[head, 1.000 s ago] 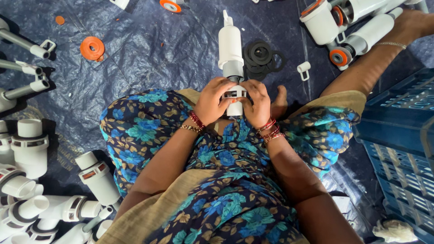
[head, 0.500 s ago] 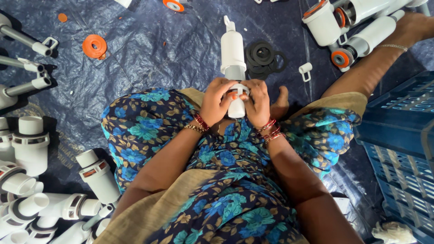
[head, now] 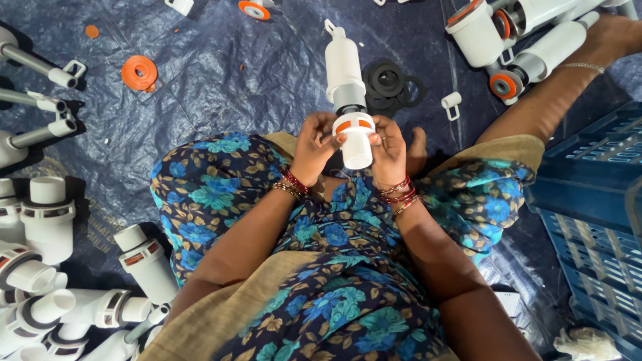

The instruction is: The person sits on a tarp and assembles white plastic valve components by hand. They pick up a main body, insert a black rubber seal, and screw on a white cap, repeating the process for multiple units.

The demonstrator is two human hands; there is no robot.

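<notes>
1. White plastic is what you hold: a pipe fitting (head: 350,100) with an orange band near its lower collar, raised over your lap and pointing away from you toward the tarp.
2. Your left hand (head: 316,146) is closed on the collar from the left, thumb against the orange band.
3. Your right hand (head: 390,150) clasps the same collar from the right, fingers curled around the short white end piece.
4. Red and gold bangles sit on both wrists, above your blue floral dress (head: 334,267).
5. Just beyond the fitting, black rubber rings (head: 391,83) lie on the dark blue tarp (head: 221,80), with a small white clip (head: 452,103) near them.
6. An orange washer (head: 139,71) lies well apart to the left.
7. Finished white fittings (head: 60,287) crowd the lower left; more lie at the upper right beside your foot.
8. Blue crates (head: 595,220) stand at your right.
</notes>
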